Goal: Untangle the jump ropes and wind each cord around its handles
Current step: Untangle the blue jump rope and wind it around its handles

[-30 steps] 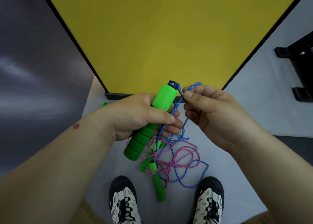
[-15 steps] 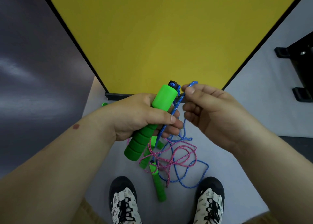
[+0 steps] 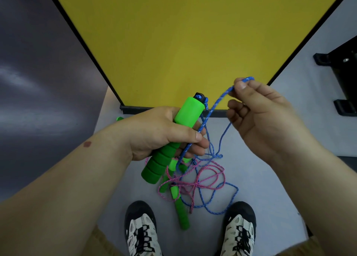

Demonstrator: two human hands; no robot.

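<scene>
over the pale grey floor [image 3: 270,178], my left hand [image 3: 154,132] clenched the ribbed green foam handle [image 3: 173,137]; my right hand [image 3: 264,118] pinched its blue braided cord [image 3: 216,104]. pulling could tighten the pink braided cord [image 3: 202,180] tangle below.

Matt green foam handle [image 3: 172,139], braided blue cord [image 3: 216,104] and pink cord [image 3: 208,178], smooth grey floor [image 3: 270,197].

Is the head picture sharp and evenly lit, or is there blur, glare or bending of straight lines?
Head view: the hands, the green handle and the blue cord are sharp; the light is soft and even, without hard shadows; the yellow board shows no glare, the dark wall has pale blurred reflections; the board's edges splay outward and the forearms look swollen near the corners, which is wide-angle distortion.
</scene>
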